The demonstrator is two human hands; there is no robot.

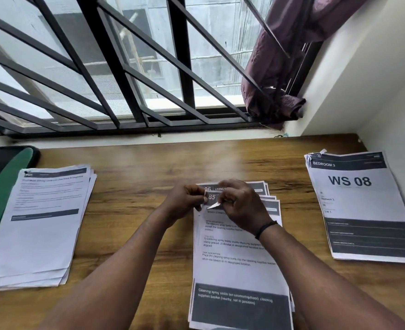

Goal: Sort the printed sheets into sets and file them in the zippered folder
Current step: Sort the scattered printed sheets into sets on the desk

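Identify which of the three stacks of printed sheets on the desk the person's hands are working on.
The middle stack: both the left hand and right hand pinch its top corner. The left stack and the "WS 08" stack lie untouched.

head view | looks forward-down | close over wooden desk (130, 163) | faces barred window (130, 67)

Both hands, the left hand (184, 201) and the right hand (242, 206), meet over the top edge of the middle stack (239, 258) on the table (137, 234). Well left lies another stack (39, 225), beyond it perhaps the folder (3, 182); well right, a third stack (363, 210).
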